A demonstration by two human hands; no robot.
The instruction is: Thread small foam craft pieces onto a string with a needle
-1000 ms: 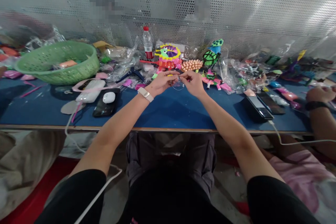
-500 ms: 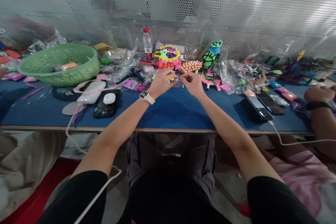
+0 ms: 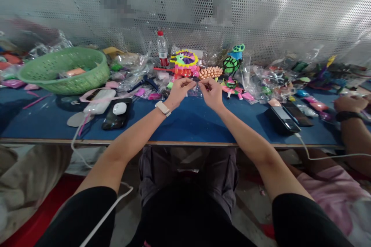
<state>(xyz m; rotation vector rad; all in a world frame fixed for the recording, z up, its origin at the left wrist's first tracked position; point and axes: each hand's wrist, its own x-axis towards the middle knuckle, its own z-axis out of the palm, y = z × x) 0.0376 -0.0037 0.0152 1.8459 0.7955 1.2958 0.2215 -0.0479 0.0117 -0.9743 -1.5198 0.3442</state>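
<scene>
My left hand (image 3: 178, 93) is raised over the blue table (image 3: 194, 123), thumb and fingertips pinched together. Facing it, my right hand (image 3: 213, 93) pinches in the same way, a small gap apart. A thin, clear piece (image 3: 197, 92) shows faintly between and below the fingertips; what exactly the fingers grip is too small to tell. Just behind the hands are a yellow and purple clay figure (image 3: 185, 58) on a red-orange base, a peach spiky clay piece (image 3: 211, 72) and a green and black clay turtle shape (image 3: 232, 64). A pink and green clay figure (image 3: 232, 85) lies right of my right hand.
To the left stand a green basket (image 3: 66, 81), a white power bank (image 3: 101, 100) and a phone (image 3: 116, 117) bearing a white earbud case (image 3: 119, 108). A bottle (image 3: 162, 52) stands behind. At right are a black device (image 3: 282, 119) and a co-worker's hand (image 3: 350, 103).
My left hand turned over and back, its wrist rolling, and its fingers left the yellow bit seen by them earlier. My right hand stayed nearly in place, still pinching.
</scene>
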